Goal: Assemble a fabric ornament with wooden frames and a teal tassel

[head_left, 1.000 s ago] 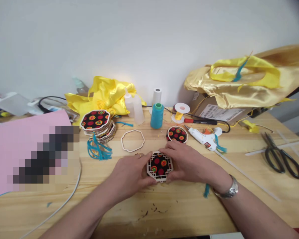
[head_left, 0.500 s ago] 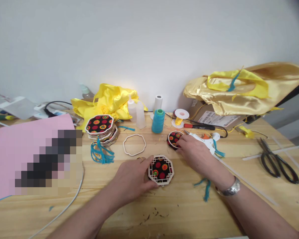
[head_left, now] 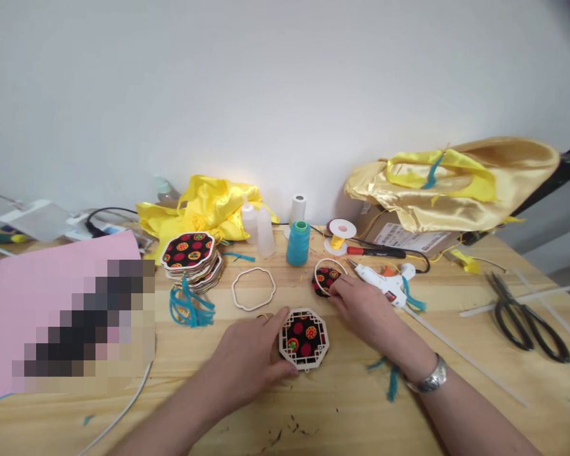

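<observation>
An octagonal wooden lattice ornament with black fabric and red-yellow dots lies flat on the wooden table. My left hand rests on the table with its fingers closed against the ornament's left edge. My right hand reaches forward and pinches a round fabric-covered piece with a thin wooden ring, tilting it up off the table. A white glue gun lies just right of that hand.
A stack of finished ornaments with teal tassels stands at the left, beside an empty wooden frame. Teal thread cone, bottles, yellow cloth, pink sheet, scissors and a gold fabric bag surround the work area.
My right hand left the octagonal ornament, reached forward to the round piece and lifted its edge. My left hand stayed at the ornament. The camera tilted slightly.
</observation>
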Available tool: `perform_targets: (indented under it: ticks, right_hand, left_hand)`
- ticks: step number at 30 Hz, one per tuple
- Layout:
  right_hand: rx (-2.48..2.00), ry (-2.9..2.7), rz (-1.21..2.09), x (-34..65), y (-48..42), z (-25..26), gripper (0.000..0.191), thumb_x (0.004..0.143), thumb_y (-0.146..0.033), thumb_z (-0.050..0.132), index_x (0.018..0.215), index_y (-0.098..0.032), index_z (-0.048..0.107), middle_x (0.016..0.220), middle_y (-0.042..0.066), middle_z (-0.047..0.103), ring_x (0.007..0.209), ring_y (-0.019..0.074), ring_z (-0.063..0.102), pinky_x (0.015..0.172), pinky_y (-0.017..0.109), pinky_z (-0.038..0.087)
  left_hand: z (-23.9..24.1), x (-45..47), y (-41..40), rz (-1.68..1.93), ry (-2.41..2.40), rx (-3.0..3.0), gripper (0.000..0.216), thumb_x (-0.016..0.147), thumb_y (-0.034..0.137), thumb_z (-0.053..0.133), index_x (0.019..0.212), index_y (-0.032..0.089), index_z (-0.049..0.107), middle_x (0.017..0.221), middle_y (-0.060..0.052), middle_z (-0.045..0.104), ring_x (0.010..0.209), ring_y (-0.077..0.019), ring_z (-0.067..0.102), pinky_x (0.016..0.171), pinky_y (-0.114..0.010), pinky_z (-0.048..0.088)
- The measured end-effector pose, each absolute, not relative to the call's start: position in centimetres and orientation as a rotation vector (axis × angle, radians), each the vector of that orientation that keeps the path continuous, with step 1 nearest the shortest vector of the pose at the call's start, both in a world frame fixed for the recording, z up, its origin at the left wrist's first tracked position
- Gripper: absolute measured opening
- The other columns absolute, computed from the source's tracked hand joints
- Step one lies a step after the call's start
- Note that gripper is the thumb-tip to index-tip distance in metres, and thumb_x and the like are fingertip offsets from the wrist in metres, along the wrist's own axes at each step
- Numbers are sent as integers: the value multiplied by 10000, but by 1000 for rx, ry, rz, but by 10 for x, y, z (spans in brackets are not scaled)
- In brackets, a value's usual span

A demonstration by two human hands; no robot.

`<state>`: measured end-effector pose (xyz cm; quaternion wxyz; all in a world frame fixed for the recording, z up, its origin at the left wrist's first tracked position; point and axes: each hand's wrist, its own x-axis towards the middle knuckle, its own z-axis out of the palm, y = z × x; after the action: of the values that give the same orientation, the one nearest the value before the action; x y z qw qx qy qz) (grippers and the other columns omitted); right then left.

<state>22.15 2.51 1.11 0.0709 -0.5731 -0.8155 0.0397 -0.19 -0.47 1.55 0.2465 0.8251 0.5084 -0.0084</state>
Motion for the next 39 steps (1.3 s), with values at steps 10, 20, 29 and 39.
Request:
perform_targets:
  ticks: [10,20,29,39]
  right_hand:
    - [-1658,-2354,194,221,24,12,81,850,-193,542,801,-160,597,831,51,633,741,169,581,631,265,406]
    - [-1120,-1947,172,218,12,17,144,899,-181,489,940,-190,627,950,73,644,863,152,596,767,282,487]
    - [-1132,-2021,493,208,7,17,189,916,-227,464,836,-179,629,739,26,626,680,123,573,636,240,459]
    - [-1643,-2101,384,221,26,-1,133,827,-173,509,783,-161,633,859,92,625,781,211,572,690,323,427]
  left_hand:
    - [17,-5,-5,15,1375,2247,795,680,579,636,1349,196,438,1108,-128,678,971,-323,625,773,-390,469]
    - [13,-6,-5,697,1495,2008,633,797,470,578,1354,245,380,1093,-68,587,594,-120,525,592,-281,466]
    - [26,-2,-11,756,1285,1697,222,865,346,494,857,224,680,695,6,674,629,-142,580,609,-240,447]
    - [21,-4,3,963,1326,937,348,717,458,669,893,157,662,598,6,638,414,-62,431,387,-163,277]
